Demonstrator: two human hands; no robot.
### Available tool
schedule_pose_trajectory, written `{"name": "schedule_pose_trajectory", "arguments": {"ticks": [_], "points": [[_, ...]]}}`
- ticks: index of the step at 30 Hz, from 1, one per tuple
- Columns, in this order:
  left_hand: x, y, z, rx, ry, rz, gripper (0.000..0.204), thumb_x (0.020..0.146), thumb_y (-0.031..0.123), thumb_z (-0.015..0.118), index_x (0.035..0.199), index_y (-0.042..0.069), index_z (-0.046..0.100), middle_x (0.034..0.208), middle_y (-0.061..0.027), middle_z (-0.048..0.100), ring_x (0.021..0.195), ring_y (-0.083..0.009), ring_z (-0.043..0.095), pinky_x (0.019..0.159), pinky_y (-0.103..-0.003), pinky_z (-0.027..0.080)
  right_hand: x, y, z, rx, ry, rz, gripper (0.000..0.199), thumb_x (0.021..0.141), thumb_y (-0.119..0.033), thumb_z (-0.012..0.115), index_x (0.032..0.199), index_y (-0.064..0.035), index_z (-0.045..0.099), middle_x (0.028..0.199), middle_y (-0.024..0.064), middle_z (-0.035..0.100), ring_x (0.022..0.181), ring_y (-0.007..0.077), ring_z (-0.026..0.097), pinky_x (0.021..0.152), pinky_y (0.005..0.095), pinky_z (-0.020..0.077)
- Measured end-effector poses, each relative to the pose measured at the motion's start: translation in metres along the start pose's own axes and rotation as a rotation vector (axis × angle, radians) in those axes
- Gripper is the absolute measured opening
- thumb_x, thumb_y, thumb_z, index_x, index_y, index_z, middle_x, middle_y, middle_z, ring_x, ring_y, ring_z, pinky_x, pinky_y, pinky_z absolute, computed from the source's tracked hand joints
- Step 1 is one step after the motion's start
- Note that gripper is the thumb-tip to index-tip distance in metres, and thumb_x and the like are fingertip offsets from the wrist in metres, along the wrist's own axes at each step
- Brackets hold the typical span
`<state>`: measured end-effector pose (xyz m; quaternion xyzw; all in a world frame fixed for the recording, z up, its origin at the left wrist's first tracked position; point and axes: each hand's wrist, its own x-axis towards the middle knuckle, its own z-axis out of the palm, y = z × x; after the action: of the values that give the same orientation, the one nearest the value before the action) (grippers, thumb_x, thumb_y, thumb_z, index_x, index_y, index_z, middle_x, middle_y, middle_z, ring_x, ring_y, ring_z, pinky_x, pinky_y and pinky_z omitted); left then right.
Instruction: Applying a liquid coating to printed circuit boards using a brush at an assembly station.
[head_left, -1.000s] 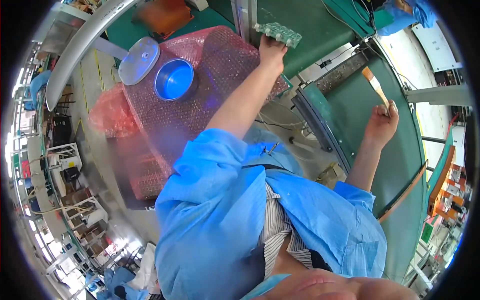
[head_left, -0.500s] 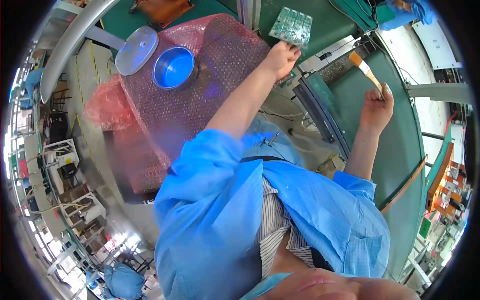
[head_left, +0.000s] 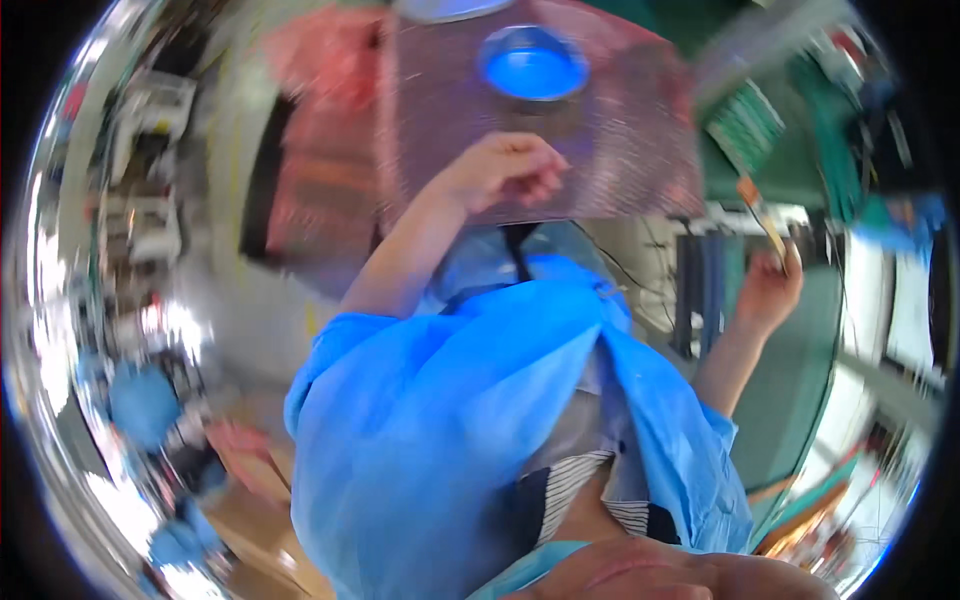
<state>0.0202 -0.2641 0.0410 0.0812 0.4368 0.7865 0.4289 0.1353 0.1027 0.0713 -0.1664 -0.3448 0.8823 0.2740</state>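
My left hand [head_left: 505, 172] hovers over the near part of a table covered in pink bubble wrap [head_left: 440, 120], its fingers loosely curled in and nothing visible in them. A round metal bowl [head_left: 533, 65], its inside lit blue, stands on the wrap just beyond that hand. On the right, my right hand [head_left: 772, 285] is closed round the handle of a flat brush [head_left: 768, 232], bristles pointing up and away. A green circuit board [head_left: 745, 128] lies on the green surface past the brush tip. Motion blur softens most of the picture.
At the top edge, a pale lid-like disc [head_left: 450, 8] lies beyond the bowl. A green-topped bench [head_left: 770, 390] runs along my right side. Cardboard boxes [head_left: 255, 530] stand at the lower left, near blue-clad people [head_left: 143, 405]. A grey post [head_left: 770, 45] rises at the upper right.
My left hand has let go of the circuit board, which now lies on the green surface, and has drawn back leftward over the bubble wrap. The view has swung left. My right hand still holds the brush.
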Motion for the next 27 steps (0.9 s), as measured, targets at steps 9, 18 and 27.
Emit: {"name": "schedule_pose_trajectory", "arguments": {"ticks": [9,18,27], "points": [[-0.223,-0.070,-0.220,-0.297,1.171,0.652,0.027,0.076,0.006,0.055,0.102,0.002,0.051,0.088,-0.0088,0.057,0.069,-0.0149,0.055,0.054,-0.022,0.043,0.020,0.076,0.078,-0.178,-0.298,0.232,0.025,0.080,-0.010,0.050,0.096,0.0085,0.049,0.080,0.0079,0.049,0.062,0.0130,0.041,0.060,0.0261,0.0369],[-0.159,-0.101,-0.275,1.108,1.388,0.171,0.058,0.060,0.030,0.070,0.109,0.006,0.049,0.101,-0.0177,0.053,0.087,-0.0353,0.054,0.076,-0.037,0.046,-0.001,0.115,0.170,-0.753,-0.265,-0.130,0.019,0.081,-0.010,0.048,0.090,0.0070,0.050,0.062,0.0035,0.039,0.057,0.0118,0.038,0.056,0.0255,0.0341],[-0.206,-0.088,-0.208,1.396,0.979,-0.676,0.042,0.067,0.030,0.065,0.099,0.008,0.049,0.098,-0.0162,0.055,0.090,-0.0314,0.057,0.072,-0.041,0.047,0.025,0.096,0.178,-0.833,-0.428,-0.128,0.022,0.082,-0.011,0.045,0.091,0.0085,0.051,0.064,0.0054,0.039,0.060,0.0136,0.037,0.059,0.0266,0.0324]]}}
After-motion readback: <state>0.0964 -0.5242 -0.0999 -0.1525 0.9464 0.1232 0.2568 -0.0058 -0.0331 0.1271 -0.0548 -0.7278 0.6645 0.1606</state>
